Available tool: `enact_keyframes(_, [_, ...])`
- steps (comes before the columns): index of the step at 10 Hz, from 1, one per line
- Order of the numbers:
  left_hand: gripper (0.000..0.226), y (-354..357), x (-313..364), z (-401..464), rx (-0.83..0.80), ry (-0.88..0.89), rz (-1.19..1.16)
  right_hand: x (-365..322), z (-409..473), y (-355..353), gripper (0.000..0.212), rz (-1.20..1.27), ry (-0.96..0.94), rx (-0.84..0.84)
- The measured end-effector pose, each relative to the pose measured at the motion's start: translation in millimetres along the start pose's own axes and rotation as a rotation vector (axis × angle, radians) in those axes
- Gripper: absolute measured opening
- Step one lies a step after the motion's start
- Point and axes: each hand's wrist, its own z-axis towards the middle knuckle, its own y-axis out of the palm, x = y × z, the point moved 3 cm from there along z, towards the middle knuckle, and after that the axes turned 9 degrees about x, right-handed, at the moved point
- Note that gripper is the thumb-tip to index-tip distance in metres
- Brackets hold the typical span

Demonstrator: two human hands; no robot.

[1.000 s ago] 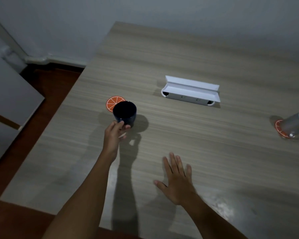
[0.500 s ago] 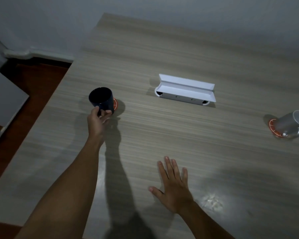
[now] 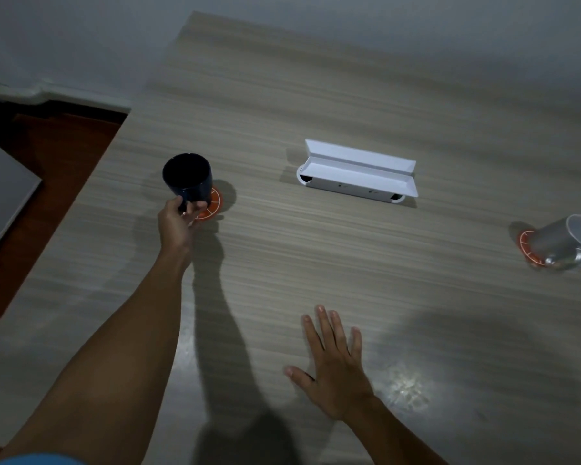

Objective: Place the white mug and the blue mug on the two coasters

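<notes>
My left hand (image 3: 176, 224) grips the handle of the dark blue mug (image 3: 188, 177), which stands upright over the left orange-slice coaster (image 3: 212, 204); the mug hides most of that coaster, and I cannot tell whether its base touches it. At the right edge of the table the white mug (image 3: 564, 236) stands on the second orange coaster (image 3: 527, 245). My right hand (image 3: 334, 362) rests flat on the table near me, fingers spread, holding nothing.
A white open box-like holder (image 3: 358, 171) lies at the middle of the wooden table (image 3: 349, 263). The table's left edge drops to a reddish-brown floor (image 3: 47, 156). A grey wall runs along the far side.
My left hand carried the blue mug from the near right of the left coaster to over it. The right hand has stayed flat on the table.
</notes>
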Motion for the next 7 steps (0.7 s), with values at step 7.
enact_keyframes(7, [0.012, -19, -10, -32, 0.002, 0.03, 0.046, 0, 0, -3, 0.092, 0.039, 0.001, -0.073])
